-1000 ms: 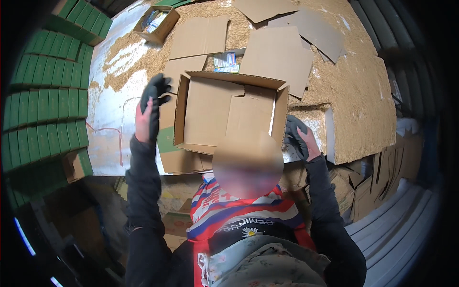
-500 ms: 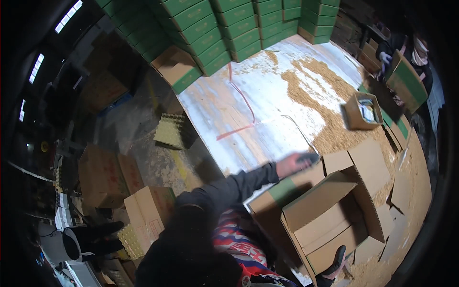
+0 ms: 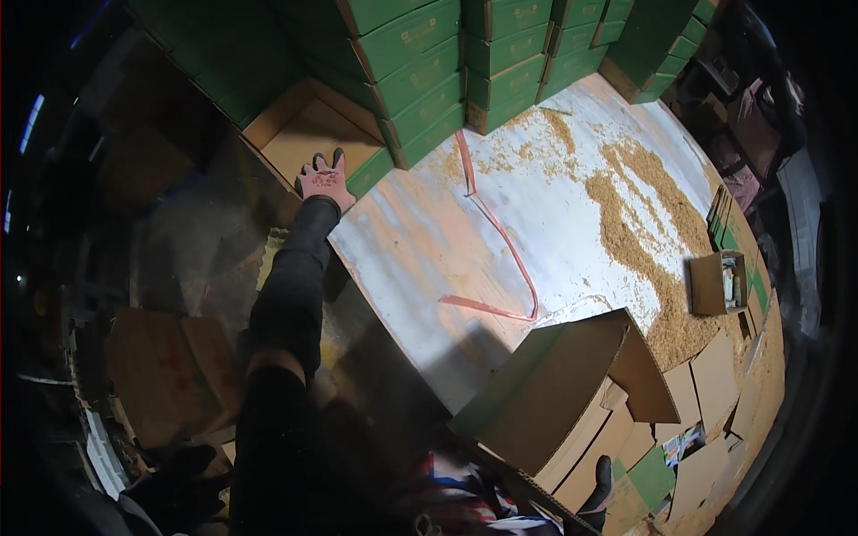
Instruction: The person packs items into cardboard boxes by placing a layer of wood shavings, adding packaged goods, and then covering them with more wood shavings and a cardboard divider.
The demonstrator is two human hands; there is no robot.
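Note:
My left hand point(image 3: 323, 185), in a pink glove with dark fingertips, reaches to the far left. Its fingers are spread over the near rim of an open, shallow cardboard box point(image 3: 332, 129) with a green side. That box sits at the table's left edge, against stacked boxes, and no contents show in it. Near the lower edge, my right hand point(image 3: 597, 489), in a dark-tipped glove, grips the near side of a second open cardboard box point(image 3: 545, 380). This box stands tilted at the table's front, and its far wall hides part of the tabletop.
Stacked green boxes point(image 3: 420, 80) line the back. Sawdust-like crumbs point(image 3: 639, 259) and a pink strip point(image 3: 505, 241) lie on the white table point(image 3: 402, 268). A small carton point(image 3: 708, 284) with packets stands right, beyond flat cardboard pieces point(image 3: 706, 380). Brown cartons point(image 3: 165, 375) stand lower left.
My left hand has swung from the middle of the table to the open box at far left. The box at my right hand has tipped up. The view has shifted left.

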